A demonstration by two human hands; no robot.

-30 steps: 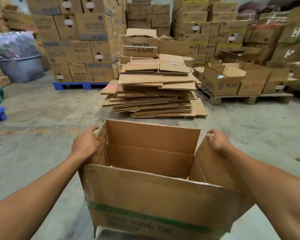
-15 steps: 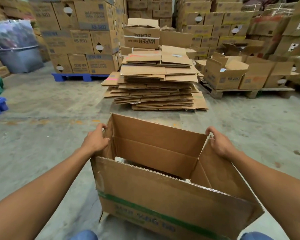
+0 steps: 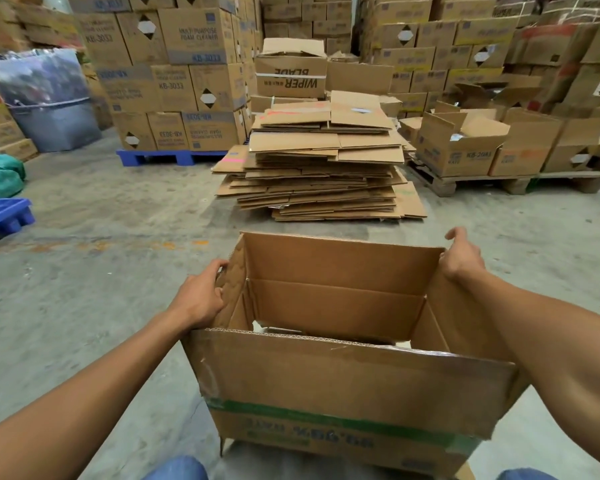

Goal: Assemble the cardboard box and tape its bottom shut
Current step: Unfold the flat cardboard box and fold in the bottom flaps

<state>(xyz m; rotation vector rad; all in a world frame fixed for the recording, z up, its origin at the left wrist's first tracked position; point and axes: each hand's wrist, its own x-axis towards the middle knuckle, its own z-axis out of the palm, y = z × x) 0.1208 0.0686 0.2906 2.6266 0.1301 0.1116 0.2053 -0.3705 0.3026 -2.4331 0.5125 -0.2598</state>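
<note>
I see the brown corrugated cardboard box with a green printed band (image 3: 343,386) standing opened into a rectangular tube on the grey concrete floor (image 3: 101,271), directly in front of me and between my forearms. Compared with a second ago it sits squarer and a little farther out, its far wall now more upright. Through its lower opening I glimpse pale floor, so the bottom looks unsealed, though the near wall hides most of it.

My left hand (image 3: 199,296) grips the left side flap, fingers curled round its edge; earlier it lay flatter against that flap. My right hand (image 3: 461,254) holds the top right corner of the box, thumb lifted and fingers hooked over the rim, higher on the corner than before. The two hands stay wide apart, one at each side.

Beyond the box, well apart from it, lies the tall pile of flattened brown cardboard sheets (image 3: 322,161). Behind that stands an upside-down carton printed "WIPER BLADE" (image 3: 291,76). To the left, stacked cartons rest on a blue plastic pallet (image 3: 166,156); to the right, open cartons sit on a wooden pallet (image 3: 506,181).
</note>
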